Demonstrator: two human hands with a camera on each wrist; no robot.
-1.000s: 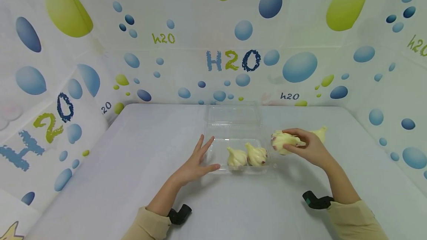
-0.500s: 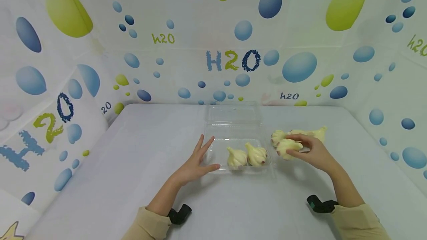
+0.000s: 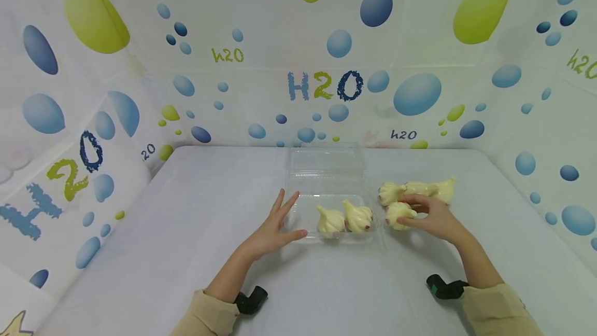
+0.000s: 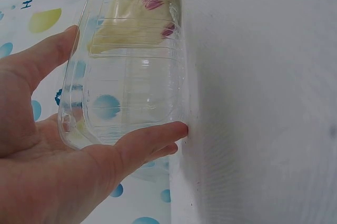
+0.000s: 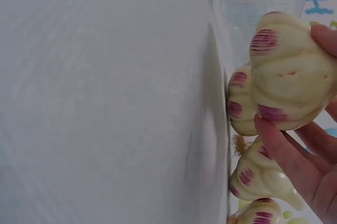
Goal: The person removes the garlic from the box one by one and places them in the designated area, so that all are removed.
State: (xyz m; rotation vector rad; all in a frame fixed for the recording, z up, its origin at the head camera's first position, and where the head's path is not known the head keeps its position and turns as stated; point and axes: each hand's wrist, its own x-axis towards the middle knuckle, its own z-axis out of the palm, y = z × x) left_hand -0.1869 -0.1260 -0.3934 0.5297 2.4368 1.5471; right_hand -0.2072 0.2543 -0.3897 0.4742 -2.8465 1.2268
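Observation:
A clear plastic clamshell box (image 3: 305, 217) lies with its lid raised or folded to the back. Inside its right half are two garlic bulbs, cream with purple marks, one left (image 3: 331, 222) and one right (image 3: 358, 217). My left hand (image 3: 268, 232) spreads straight fingers along the box's left end; in the left wrist view, thumb and fingers rest against the plastic (image 4: 126, 98). Just right of the box, my right hand (image 3: 436, 218) pinches another garlic bulb (image 3: 395, 215) between thumb and fingers. Its root side shows in the right wrist view (image 5: 289, 74).
Behind the right hand lie more garlic bulbs in a row: one at the left (image 3: 388, 194), one in the middle (image 3: 417, 189), one at the right (image 3: 446, 189). A pale cloth covers the table (image 3: 210, 185), and a dotted sheet (image 3: 261, 92) stands behind it.
My right hand has brought the pinched garlic bulb nearer to me, away from the row, so more of the bulbs behind show. The left hand and the box have stayed in place.

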